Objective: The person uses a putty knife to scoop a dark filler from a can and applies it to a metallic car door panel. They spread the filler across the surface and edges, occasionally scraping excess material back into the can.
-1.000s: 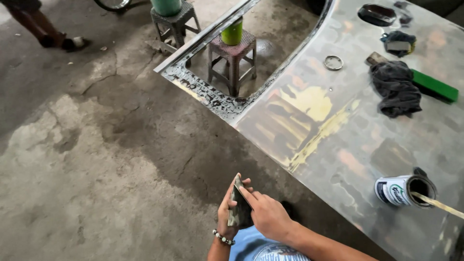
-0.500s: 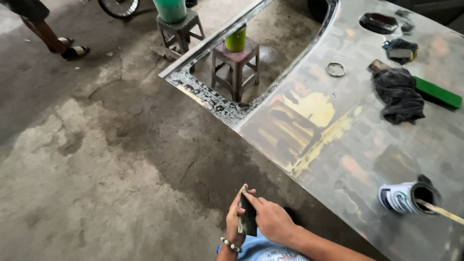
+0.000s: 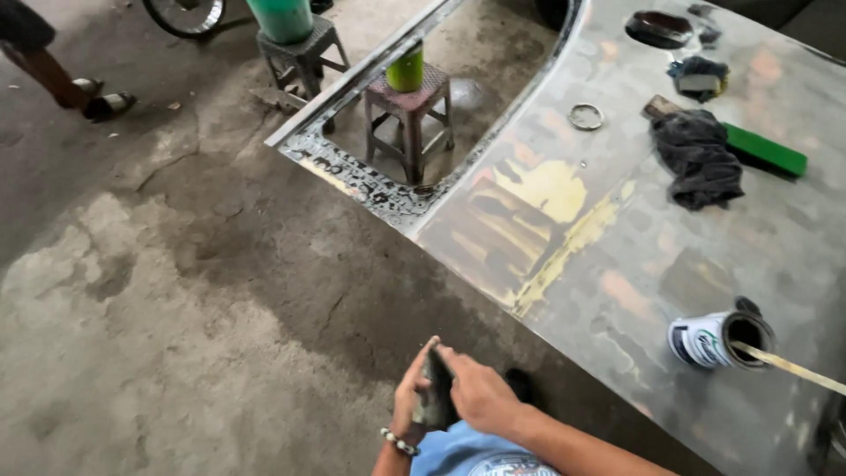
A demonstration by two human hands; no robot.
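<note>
Grey concrete floor (image 3: 132,335) spreads out below us, cracked and stained. On our right lies a big bare metal panel (image 3: 634,264) with yellow patches; it is our surface. On it we see a dark rag (image 3: 701,159), a green block (image 3: 765,150), a small metal ring (image 3: 585,116) and a tin can (image 3: 718,339) lying on its side with a stick poking out. Two little stools (image 3: 407,110) stand past the panel's cut-out, each with a green pot on top.

Low down, just off the panel's edge, our left hand (image 3: 412,401) and right hand (image 3: 476,397) meet. Both are closed around a small dark flat pad (image 3: 436,397). Each grip is clamped on it, fingers on one side, thumb on the other.

We think we are getting the pad ready in our hands. A good next move needs a firm hold and a reach across to the metal.
</note>
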